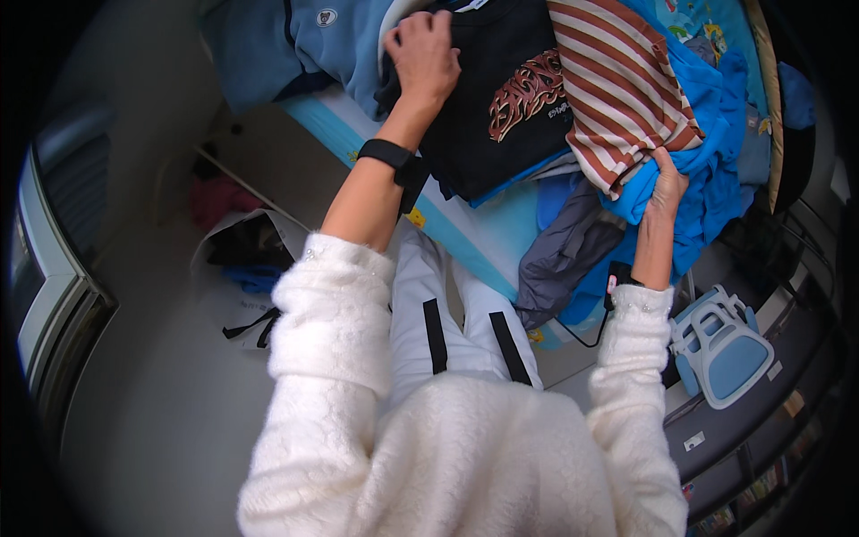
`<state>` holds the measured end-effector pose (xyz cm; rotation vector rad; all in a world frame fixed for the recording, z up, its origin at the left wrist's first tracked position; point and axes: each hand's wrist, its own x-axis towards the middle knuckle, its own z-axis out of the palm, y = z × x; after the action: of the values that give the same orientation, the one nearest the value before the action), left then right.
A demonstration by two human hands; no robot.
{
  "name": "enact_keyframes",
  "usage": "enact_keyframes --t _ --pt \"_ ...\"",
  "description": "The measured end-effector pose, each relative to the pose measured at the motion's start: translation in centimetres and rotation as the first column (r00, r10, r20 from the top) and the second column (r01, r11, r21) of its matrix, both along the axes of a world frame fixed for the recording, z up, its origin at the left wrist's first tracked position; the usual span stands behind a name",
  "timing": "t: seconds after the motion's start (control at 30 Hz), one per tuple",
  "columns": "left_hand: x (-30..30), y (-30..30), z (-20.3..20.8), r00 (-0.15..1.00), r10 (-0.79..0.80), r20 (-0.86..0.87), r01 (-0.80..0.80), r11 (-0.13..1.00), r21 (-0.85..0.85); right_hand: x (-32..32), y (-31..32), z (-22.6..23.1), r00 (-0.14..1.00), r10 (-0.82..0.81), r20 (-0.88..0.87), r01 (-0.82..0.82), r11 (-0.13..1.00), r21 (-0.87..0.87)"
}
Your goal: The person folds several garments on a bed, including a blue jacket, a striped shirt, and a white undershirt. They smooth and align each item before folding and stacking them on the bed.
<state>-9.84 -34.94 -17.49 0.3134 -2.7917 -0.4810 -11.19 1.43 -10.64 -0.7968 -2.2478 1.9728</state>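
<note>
A folded black T-shirt (pixel 492 98) with a brownish printed design lies in front of me on the table. My left hand (pixel 425 58) rests at its left edge, palm down with the fingers apart, next to a blue-grey fleece garment (pixel 335 45). To the right lies a brown-and-white striped shirt (pixel 617 80). My right hand (pixel 665 186) is closed on its near corner, thumb on top, and the other fingers are partly hidden. Bright blue cloth (pixel 707 161) spreads beneath and beside that hand.
A dark grey garment (pixel 568 255) hangs over the near edge of the light-blue table (pixel 470 228). On the floor at left stands a white bag (pixel 255 309) with dark and blue contents. A blue-and-white chair (pixel 725 349) and a shelf (pixel 761 447) are at right.
</note>
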Motion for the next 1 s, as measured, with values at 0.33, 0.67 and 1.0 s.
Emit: enact_keyframes --t 0.33,0.67,1.0 --pt "8.3 -0.7 2.9 0.9 0.35 0.259 -0.433 0.778 0.456 0.5 -3.0 2.5 0.981 0.159 -0.11 -0.141 0.977 0.159" --pt "0.4 13.7 13.5 0.994 0.086 -0.067 0.031 0.366 0.93 5.8 -11.7 3.8 0.8 0.589 -0.113 -0.5 0.76 0.415" --pt "7.0 10.9 12.3 0.9 0.417 0.129 -0.19 0.107 0.976 -2.3 -7.4 7.4 0.964 0.242 -0.11 -0.25 0.966 -0.061"
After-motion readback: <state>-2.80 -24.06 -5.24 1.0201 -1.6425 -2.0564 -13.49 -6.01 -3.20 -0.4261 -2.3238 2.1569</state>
